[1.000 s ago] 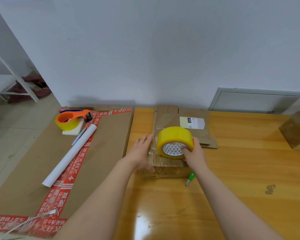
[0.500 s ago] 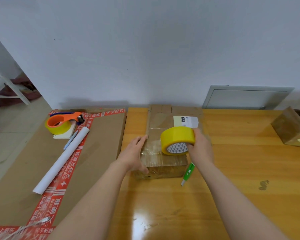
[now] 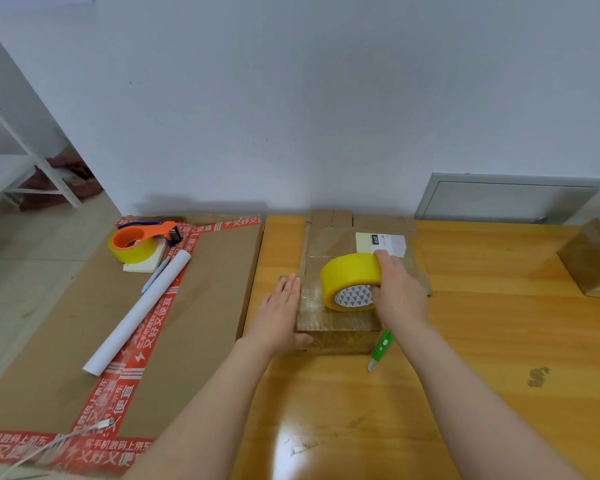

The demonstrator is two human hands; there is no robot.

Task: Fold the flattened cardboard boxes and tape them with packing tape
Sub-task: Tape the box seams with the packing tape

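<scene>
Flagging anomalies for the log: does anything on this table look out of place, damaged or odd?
Only small things. A green cutter lies askew beside the box, at its near right corner, just below the right hand holding the tape. A dark smudge marks the table further right. Nothing spilled or torn.

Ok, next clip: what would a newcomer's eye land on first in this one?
The bright yellow tape roll at centre stands out first, gripped by the right hand over a small cardboard box on the wooden table. The left hand lies flat against the box's left side. Off to the left, an orange tape dispenser and a white paper roll lie on a big cardboard sheet edged with red printed tape.
</scene>
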